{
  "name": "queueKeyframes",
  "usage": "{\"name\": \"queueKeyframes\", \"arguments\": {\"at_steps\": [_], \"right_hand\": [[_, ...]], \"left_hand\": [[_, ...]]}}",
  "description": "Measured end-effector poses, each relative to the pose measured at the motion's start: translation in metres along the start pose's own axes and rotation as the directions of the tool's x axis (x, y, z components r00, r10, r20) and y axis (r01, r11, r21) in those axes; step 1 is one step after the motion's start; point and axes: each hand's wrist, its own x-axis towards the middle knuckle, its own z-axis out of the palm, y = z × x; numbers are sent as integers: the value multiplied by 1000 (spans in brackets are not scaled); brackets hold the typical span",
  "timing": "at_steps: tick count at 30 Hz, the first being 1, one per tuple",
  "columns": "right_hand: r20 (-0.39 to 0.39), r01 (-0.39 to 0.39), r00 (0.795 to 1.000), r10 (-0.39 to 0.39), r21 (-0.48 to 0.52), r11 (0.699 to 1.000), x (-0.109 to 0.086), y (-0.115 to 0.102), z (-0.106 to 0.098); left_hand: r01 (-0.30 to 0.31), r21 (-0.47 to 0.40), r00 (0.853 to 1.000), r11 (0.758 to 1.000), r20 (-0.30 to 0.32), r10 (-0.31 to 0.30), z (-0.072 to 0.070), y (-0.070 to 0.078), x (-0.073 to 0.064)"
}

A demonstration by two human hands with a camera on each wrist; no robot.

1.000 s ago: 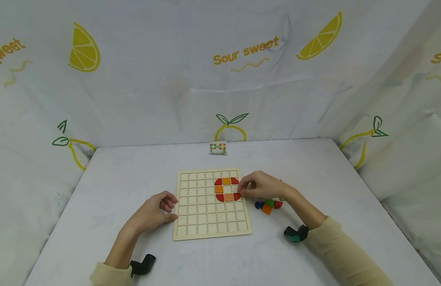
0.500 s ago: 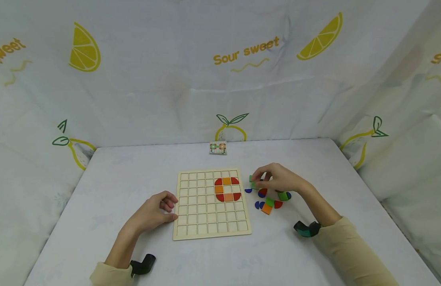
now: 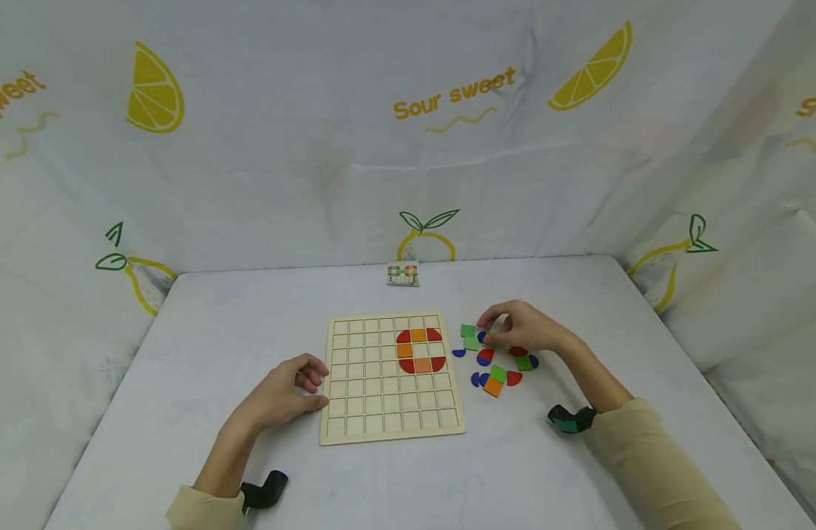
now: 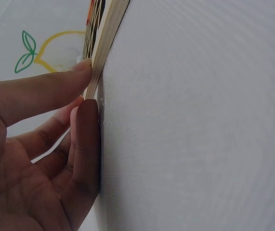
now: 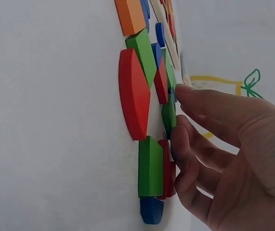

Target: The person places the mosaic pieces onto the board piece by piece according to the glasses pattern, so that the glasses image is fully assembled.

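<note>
The left hand (image 3: 285, 390) rests at the left edge of the board (image 3: 374, 404), thumb and fingertips touching the rim, fingers loosely bent; maintain light contact there so that the board does not slide on the tabletop (image 3: 355, 486). Right of the board, an orange square (image 3: 493, 388) lies among loose pieces. Farther out on the same side, the right hand (image 3: 523, 326) is poised over a blue piece (image 3: 481, 336), with a narrow gap between thumb and fingertips; contact with it cannot be confirmed. To pick it up well, lower the fingertips to opposite edges, pinch lightly and lift straight up, avoiding the adjoining green squares (image 3: 468, 330). The blue piece's rounded side appears to face the board; fingers cover the rest, so its long axis cannot be determined. Beyond the board's far edge stands a small patterned card (image 3: 403, 273).
</note>
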Motion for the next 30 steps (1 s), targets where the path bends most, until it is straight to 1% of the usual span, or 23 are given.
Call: {"name": "queueKeyframes", "arguments": {"at_steps": [8,16,21,30], "right_hand": [[-14,-31,999,31,-28,999,7,5,4],[-25,-64,998,63,-30,998,8,6,5],[-32,-67,997,66,-33,997,7,6,4],[-30,-38,999,37,-28,999,6,4,5]], "left_hand": [[-3,2,1000,1000,-3,3,0,0,1],[-2,0,1000,1000,-2,2,0,0,0],[-5,3,1000,1000,-1,5,0,-1,0],[0,3,1000,1000,-8,0,1,0,0]]}}
